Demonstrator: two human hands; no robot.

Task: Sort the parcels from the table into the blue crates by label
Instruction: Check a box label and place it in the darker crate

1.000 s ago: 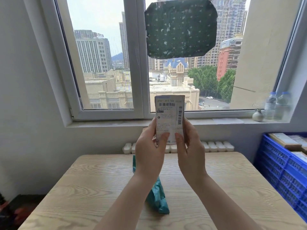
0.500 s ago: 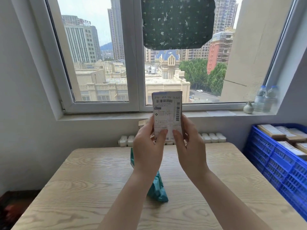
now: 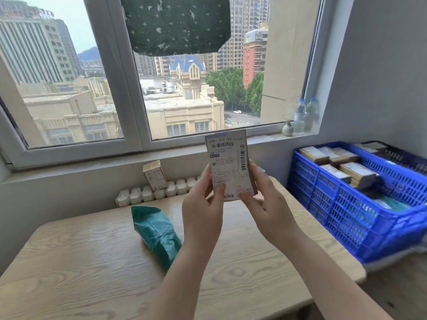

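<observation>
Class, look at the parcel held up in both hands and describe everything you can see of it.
The parcel is a small, flat cardboard box, brown at its right edge, its front covered by a white shipping label with barcodes at the top and right side and lines of small print too blurred to read. It stands upright, slightly tilted, in the air above the table's far edge. The left hand and right hand grip its lower sides, fingertips on the label.

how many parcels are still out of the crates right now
3: a labelled box held up in both hands, a teal bag lying on the table, a small box standing at the table's back edge. The arms may hide more.
</observation>
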